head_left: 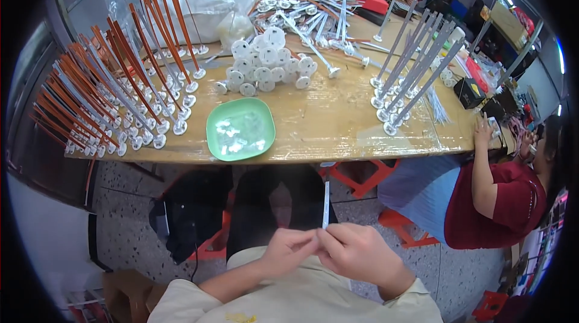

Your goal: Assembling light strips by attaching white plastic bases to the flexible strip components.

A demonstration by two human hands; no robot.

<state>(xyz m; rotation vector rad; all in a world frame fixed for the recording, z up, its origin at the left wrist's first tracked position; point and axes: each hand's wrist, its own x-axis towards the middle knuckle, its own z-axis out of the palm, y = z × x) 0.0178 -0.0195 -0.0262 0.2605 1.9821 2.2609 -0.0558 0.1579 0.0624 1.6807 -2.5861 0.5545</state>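
1. Rod (pixel 326 203), thin and white, stands nearly upright below the wooden table's (pixel 338 127) near edge, over the person's lap; its lower end sits between both hands.
2. Left hand (pixel 288 249) pinches the rod's base with fingers drawn narrow; right hand (pixel 354 252) closes on the same end, touching the left.
3. Green plate (pixel 240 128) lies on the table near that edge, holding small clear pieces.
4. White discs (pixel 267 65) are heaped beyond the plate; orange rods (pixel 99 91) lean left of it, grey rods (pixel 415 63) right of it.
5. Another person in a red shirt (pixel 505 205) sits at the table's right end.
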